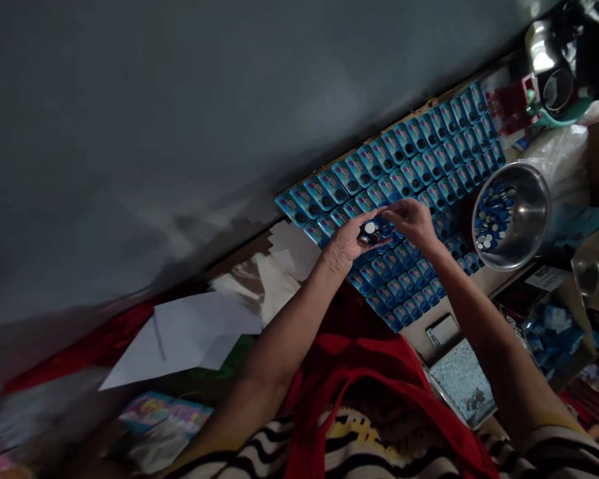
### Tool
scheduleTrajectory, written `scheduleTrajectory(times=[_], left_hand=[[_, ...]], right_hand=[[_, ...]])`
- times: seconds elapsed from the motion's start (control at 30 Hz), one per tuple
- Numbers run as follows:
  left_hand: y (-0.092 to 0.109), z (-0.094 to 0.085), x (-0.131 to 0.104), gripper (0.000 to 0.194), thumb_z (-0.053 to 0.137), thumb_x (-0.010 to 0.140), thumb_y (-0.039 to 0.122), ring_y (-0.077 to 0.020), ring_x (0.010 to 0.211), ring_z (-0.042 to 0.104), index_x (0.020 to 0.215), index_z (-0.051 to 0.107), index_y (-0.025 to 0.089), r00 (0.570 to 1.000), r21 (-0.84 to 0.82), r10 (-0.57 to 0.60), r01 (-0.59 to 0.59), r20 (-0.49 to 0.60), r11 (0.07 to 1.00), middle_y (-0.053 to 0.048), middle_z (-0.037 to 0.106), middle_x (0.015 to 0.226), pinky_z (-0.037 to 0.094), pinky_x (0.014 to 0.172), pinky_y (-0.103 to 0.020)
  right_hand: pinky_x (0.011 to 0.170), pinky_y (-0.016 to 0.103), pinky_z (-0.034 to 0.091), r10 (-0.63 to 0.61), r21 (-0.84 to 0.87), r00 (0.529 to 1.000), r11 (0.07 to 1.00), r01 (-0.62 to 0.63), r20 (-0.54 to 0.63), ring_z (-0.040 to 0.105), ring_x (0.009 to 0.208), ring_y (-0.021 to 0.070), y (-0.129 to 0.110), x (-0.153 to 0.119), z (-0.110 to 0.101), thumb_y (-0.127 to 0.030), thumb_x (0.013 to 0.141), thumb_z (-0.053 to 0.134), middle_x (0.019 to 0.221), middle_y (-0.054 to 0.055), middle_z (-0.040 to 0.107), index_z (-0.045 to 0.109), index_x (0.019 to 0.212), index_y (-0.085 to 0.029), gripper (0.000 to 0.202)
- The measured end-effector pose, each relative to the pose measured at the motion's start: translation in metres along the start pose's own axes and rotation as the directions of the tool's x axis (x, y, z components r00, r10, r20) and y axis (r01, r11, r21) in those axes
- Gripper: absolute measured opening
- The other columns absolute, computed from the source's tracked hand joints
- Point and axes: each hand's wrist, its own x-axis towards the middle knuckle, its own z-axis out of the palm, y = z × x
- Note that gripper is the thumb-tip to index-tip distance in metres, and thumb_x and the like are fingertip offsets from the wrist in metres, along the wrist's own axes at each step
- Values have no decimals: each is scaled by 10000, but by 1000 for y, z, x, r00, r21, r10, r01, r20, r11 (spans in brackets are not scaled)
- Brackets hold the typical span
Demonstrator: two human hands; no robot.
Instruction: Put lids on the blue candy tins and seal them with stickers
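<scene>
My left hand (pixel 347 243) is cupped, palm up, around several small round pieces (pixel 370 228), some white on top and some dark or blue. My right hand (pixel 413 223) is close beside it, thumb and fingers pinched together. What lies between those fingertips is too small to make out. Both hands hover over rows of small blue cards (pixel 394 150), each bearing a dark or blue round spot. A steel bowl (pixel 536 219) to the right of my right hand contains more loose blue and white round pieces.
A grey wall (pixel 180 100) runs along the far side of the table. White paper (pixel 207 329) lies at left. On the right are a phone-like object (pixel 442 330), a clear box of pale bits (pixel 463 382), a carton of blue packets (pixel 556 332) and a clear plastic bag (pixel 562 163).
</scene>
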Motion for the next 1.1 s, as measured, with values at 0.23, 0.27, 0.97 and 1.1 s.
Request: scheduleTrajectory(times=[0.23,0.27,0.97,1.1], left_hand=[[-15,14,5,278,691,923,140,-199,1025,797,1174,801,189,999,40,-39,39,-12,998,-63,835,1137,676,950,-384],[-15,15,5,258,679,934,147,-205,1029,798,1160,801,179,999,31,-43,43,-8,999,-69,837,1119,674,957,-390],[-2,20,6,315,575,1028,289,-269,1085,804,1252,732,132,994,-109,-18,29,105,994,-123,834,1090,651,1004,-455],[-14,13,9,253,589,1017,272,-254,1038,811,1133,769,137,999,-98,5,0,44,995,-100,837,1031,643,1020,-459]], right_hand=[[822,298,524,73,-137,995,987,-81,-62,689,907,204,5,-19,7,-233,817,715,964,40,749,768,824,-224,55],[815,290,523,66,-93,994,993,-75,-88,688,884,194,8,-16,5,-220,817,695,942,36,749,758,820,-217,63],[905,392,513,68,-520,998,852,-53,10,711,1039,298,0,83,-34,-155,832,768,1078,72,782,755,1057,-222,235],[818,313,498,-127,-279,992,952,129,22,694,931,225,11,30,-20,-241,917,697,984,59,770,803,1022,-203,154]])
